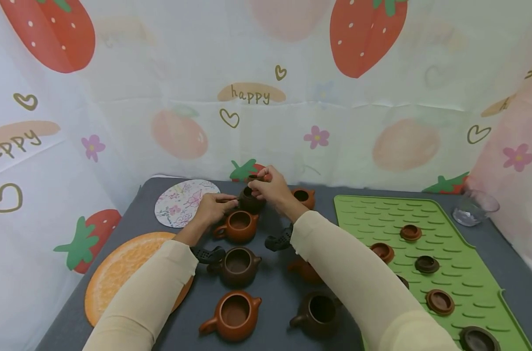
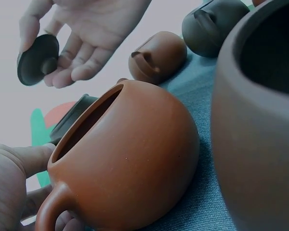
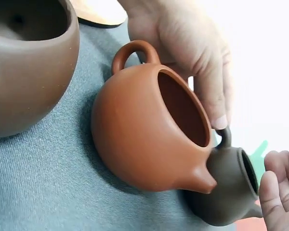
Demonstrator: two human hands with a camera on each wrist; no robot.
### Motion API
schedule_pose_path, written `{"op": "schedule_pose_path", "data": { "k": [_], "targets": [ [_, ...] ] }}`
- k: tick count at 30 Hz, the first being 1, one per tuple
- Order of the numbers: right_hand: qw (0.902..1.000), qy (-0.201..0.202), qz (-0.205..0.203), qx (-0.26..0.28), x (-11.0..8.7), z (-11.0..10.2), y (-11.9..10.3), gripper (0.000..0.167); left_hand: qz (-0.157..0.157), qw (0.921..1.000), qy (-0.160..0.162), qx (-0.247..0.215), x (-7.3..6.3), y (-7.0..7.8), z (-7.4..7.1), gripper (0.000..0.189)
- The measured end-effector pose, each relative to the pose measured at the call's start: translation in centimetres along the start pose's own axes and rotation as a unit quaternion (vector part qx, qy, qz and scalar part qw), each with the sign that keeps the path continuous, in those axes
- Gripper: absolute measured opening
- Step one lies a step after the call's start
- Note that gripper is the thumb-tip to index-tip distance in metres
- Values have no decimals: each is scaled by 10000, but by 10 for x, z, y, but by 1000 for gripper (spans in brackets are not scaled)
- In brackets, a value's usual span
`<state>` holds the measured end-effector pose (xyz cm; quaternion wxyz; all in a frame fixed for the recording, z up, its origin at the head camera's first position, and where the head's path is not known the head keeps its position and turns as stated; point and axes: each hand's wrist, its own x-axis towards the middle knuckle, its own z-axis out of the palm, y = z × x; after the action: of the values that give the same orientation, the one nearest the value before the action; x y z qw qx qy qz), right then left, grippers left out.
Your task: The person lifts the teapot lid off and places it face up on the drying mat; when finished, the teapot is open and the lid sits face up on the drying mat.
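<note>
My left hand (image 1: pixel 213 208) pinches the handle of a dark brown teapot (image 1: pixel 251 201) near the back edge of the table. That teapot stands without a lid, its round opening visible in the right wrist view. Above it, my right hand (image 1: pixel 272 187) holds a dark lid (image 2: pixel 38 60) by thumb and fingers, tilted so its round knob shows in the left wrist view. An open reddish-brown teapot (image 1: pixel 241 226) stands just in front of the dark one, partly covering my left fingers in the left wrist view.
More lidless teapots stand nearer, among them a brown one (image 1: pixel 238 266) and an orange one (image 1: pixel 234 316). On the right, a green mat (image 1: pixel 366 209) bears several lids beside a clear glass (image 1: pixel 469 209). A floral round mat (image 1: pixel 178 204) and an orange-slice mat (image 1: pixel 116 273) lie left.
</note>
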<state>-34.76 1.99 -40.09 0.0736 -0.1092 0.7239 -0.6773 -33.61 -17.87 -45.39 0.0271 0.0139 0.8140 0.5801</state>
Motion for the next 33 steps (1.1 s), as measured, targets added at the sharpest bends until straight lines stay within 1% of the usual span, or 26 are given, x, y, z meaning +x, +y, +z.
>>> {"op": "schedule_pose_path", "data": {
  "k": [3,6,11,16,19,22,26,29,33],
  "targets": [
    [9999,-25,-53,-152,-3,-2,-7,28,-40,10000,17,-28,0,0,0,26],
    [9998,-85,-30,-184,-5,-6,-15,34,-14,10000,30,32,1,1,1,27],
    [9989,-377,269,10,-10,-10,-26,49,82,9998,65,171,1,1,1,27],
    [9953,-739,566,279,-16,-14,-36,56,85,9997,100,213,0,0,1,27],
    [9929,-884,655,448,-21,-18,-42,55,51,9997,142,172,-1,0,2,26],
    [9912,-1011,663,531,-26,-22,-46,52,133,9996,126,200,-1,0,2,27],
    [9907,-1114,610,490,-32,-29,-52,49,168,9995,114,251,-2,1,1,28],
    [9907,-1155,569,449,-39,-35,-56,50,73,9997,99,232,-3,1,1,28],
    [9903,-1245,485,392,-49,-43,-61,49,32,9997,35,234,-3,0,1,29]
  ]
}}
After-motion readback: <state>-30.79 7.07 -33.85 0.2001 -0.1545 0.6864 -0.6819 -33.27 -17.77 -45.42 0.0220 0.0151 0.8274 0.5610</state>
